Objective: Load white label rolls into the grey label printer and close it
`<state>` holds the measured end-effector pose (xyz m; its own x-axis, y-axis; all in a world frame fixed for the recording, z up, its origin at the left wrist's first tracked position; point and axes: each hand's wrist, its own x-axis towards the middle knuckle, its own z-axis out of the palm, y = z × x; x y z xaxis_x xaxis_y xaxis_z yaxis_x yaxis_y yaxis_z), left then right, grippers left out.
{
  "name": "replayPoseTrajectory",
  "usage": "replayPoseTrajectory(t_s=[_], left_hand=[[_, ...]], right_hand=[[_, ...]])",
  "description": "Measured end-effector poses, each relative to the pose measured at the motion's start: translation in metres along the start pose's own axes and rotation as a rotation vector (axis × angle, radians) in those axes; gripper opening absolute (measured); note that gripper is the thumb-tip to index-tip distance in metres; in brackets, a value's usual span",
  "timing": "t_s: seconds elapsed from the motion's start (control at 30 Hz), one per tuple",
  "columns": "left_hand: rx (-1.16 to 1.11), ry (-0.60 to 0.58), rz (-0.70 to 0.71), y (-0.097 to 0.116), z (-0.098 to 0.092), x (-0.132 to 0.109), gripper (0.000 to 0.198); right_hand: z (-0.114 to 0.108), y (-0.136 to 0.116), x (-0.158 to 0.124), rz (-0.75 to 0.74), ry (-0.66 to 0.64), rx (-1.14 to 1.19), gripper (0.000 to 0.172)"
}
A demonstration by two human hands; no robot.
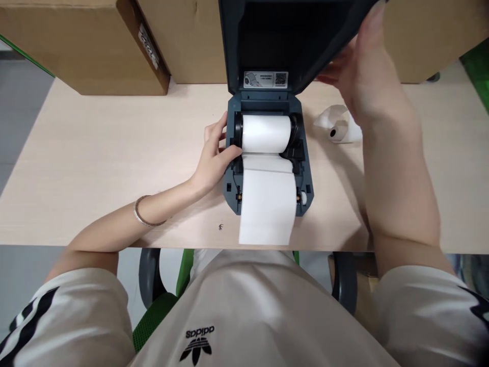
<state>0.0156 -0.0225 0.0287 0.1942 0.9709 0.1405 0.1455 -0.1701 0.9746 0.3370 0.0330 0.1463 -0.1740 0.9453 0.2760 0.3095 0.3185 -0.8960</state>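
Observation:
A dark label printer [232, 178] stands on the table with its lid [233, 56] raised. Inside lies a white paper roll [266, 133], and its paper strip [267, 206] runs out over the front toward the table edge. My left hand [216, 158] grips the printer's left side, thumb over the rim beside the roll and fingers along the outer wall. With my right hand [369, 76] I hold the lid by its right edge; the thumb is on the edge and the fingers reach behind it. A second, smaller white roll [348, 131] lies right of the printer, partly behind my right wrist.
A cardboard box [84, 51] stands at the back left, and more cardboard [191, 46] is behind the printer. The wooden table [114, 137] ends just in front of my body. A small dark scrap [220, 227] lies near its front edge. Chair armrests [151, 278] flank me.

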Motion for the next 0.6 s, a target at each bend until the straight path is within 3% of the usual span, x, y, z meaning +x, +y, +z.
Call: replayPoseTrajectory(t_s=[0.13,0.2,0.27,0.33,0.37,0.43,0.5,0.6], left_hand=[[0.027,0.004,0.017,0.000,0.000,0.004,0.078],[0.028,0.009,0.022,-0.001,0.001,0.005,0.078],[0.024,0.012,0.022,-0.001,0.000,0.006,0.079],[0.025,0.011,0.025,-0.001,0.000,0.007,0.079],[0.027,0.009,0.029,-0.001,0.000,0.006,0.078],[0.034,0.015,0.041,0.001,0.000,0.006,0.073],[0.040,0.031,0.052,0.005,0.003,0.004,0.067],[0.049,0.049,0.046,0.012,0.007,0.002,0.061]], right_hand=[[0.010,0.000,-0.001,-0.029,0.137,0.005,0.059],[0.011,0.003,-0.002,-0.040,0.169,-0.117,0.046],[0.011,0.002,-0.004,-0.066,0.290,-0.276,0.034],[0.013,-0.006,-0.011,-0.120,0.415,-0.456,0.036],[0.015,-0.011,-0.015,-0.163,0.406,-0.547,0.037],[0.023,-0.020,-0.023,-0.247,0.214,-0.707,0.031],[0.033,-0.023,-0.029,-0.285,-0.116,-0.793,0.032],[0.045,-0.011,-0.034,-0.281,-0.428,-0.826,0.061]])
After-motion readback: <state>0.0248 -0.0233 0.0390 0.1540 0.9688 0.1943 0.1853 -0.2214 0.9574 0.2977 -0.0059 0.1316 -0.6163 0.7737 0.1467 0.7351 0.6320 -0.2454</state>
